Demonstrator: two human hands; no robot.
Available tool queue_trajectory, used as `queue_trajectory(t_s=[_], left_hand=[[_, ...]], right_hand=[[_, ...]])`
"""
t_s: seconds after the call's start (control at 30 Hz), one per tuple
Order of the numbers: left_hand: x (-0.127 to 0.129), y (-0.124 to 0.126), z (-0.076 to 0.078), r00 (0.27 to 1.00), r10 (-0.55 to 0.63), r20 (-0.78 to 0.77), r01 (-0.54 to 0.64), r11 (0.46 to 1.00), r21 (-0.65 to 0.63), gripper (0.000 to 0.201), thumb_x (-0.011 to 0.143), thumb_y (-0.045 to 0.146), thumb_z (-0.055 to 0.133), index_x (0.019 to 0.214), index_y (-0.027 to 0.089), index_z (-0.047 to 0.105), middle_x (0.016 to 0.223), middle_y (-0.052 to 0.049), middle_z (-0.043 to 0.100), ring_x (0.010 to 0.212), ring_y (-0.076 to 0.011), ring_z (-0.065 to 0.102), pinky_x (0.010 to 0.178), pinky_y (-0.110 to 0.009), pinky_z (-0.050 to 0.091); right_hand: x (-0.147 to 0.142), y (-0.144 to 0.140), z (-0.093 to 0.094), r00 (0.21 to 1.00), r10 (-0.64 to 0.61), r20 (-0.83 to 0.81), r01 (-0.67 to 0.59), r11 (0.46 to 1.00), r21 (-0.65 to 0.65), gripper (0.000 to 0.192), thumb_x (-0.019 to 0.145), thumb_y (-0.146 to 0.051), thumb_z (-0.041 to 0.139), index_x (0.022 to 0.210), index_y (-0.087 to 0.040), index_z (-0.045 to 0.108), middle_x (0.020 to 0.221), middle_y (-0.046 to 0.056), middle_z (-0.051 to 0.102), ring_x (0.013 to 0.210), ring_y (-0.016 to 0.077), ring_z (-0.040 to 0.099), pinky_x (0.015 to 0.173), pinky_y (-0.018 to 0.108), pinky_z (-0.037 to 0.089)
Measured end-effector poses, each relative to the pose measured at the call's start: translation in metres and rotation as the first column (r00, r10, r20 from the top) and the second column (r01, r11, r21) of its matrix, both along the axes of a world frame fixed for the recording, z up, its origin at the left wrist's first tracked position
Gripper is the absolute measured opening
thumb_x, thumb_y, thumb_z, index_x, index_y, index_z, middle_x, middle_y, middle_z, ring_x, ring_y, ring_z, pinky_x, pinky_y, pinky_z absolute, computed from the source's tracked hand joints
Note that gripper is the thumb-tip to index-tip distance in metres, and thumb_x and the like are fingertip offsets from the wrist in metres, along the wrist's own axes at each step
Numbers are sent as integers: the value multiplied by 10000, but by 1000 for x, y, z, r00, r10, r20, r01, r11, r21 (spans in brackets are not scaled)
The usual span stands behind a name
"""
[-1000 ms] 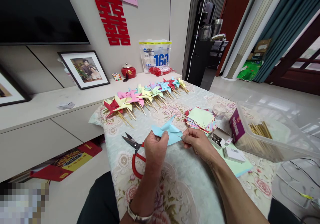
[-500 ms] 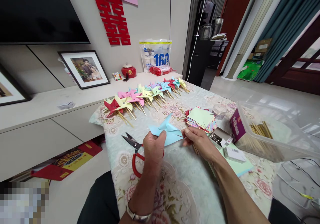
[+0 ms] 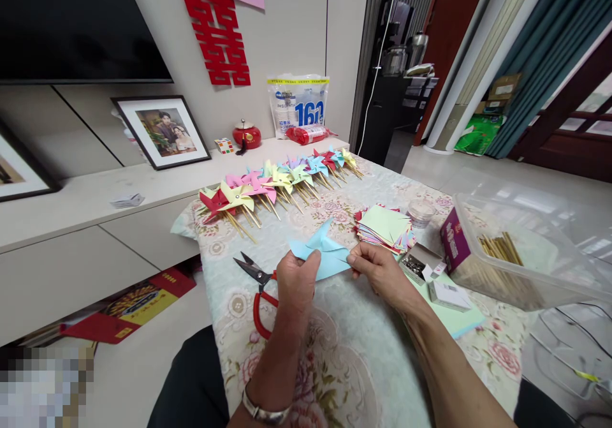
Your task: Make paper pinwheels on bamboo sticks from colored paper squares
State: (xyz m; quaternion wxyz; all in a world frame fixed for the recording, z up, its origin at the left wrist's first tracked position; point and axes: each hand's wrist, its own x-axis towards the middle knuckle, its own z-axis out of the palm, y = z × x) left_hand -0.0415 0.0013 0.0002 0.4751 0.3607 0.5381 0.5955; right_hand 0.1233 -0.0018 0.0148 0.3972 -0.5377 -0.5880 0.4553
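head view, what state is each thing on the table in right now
blue paper: partly folded, pinched by left hand and right hand
scissors: blades open, lying flat
pinwheels: finished, in a row
paper squares: stacked
small box: open
clear bin: open, sticks inside

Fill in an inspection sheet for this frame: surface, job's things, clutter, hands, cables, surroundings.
Surface: table under a floral cloth.
Job's things: light blue paper pinwheel, partly folded, held above the cloth.
Clutter: scissors, finished pinwheels, paper squares, box of pins, tub of sticks.
Hands: left hand and right hand both pinch the pinwheel.
Cables: white cord by the wall.
Surroundings: framed photo, television.
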Motion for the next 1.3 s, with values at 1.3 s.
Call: queue_trajectory(t_s=[1.3], left_hand=[[-2, -1, -3, 992, -32, 118, 37, 999, -39, 161, 693, 310, 683, 769, 172, 651, 635, 40, 622, 575, -124, 506, 569, -233, 425]], right_hand=[[15, 2, -2, 971, -24, -237, 87, 962, 260, 192, 843, -324, 676, 1011, -248, 730, 1202, 68, 702, 1178, 261, 609, 970, 381, 466]])
